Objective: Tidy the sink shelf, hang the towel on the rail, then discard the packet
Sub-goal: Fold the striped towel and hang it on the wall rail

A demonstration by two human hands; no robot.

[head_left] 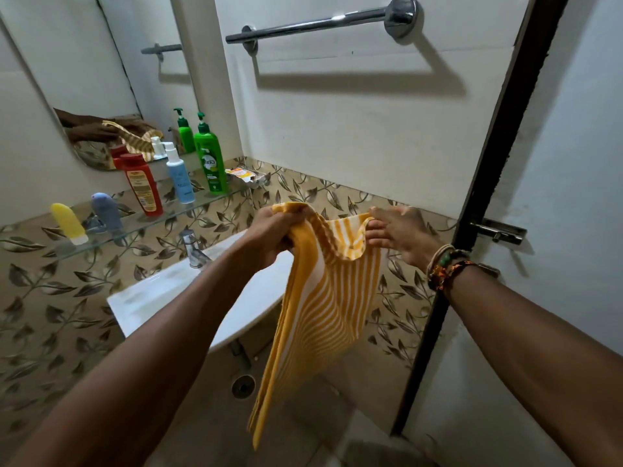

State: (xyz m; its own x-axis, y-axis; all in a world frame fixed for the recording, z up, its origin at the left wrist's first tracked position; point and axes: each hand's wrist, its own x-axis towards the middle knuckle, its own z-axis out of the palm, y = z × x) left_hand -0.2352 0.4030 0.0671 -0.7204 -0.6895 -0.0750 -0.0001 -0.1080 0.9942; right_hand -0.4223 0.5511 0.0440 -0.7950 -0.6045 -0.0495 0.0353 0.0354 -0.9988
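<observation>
A yellow and white striped towel (323,298) hangs between my two hands, well below the chrome towel rail (320,23) on the white wall. My left hand (269,234) grips its upper left corner in a fist. My right hand (394,230) pinches the upper right corner, fingers partly spread. An orange and white packet (241,173) lies in a soap dish at the right end of the glass shelf (141,220). On the shelf stand a green pump bottle (210,160), a blue spray bottle (180,175), a red bottle (143,185), a grey tube (106,210) and a yellow tube (69,222).
A white sink (188,291) with a chrome tap (194,249) sits under the shelf at left. A mirror (84,79) covers the left wall. A dark door frame (485,183) with a metal latch (499,230) stands at right. A floor drain (243,385) lies below.
</observation>
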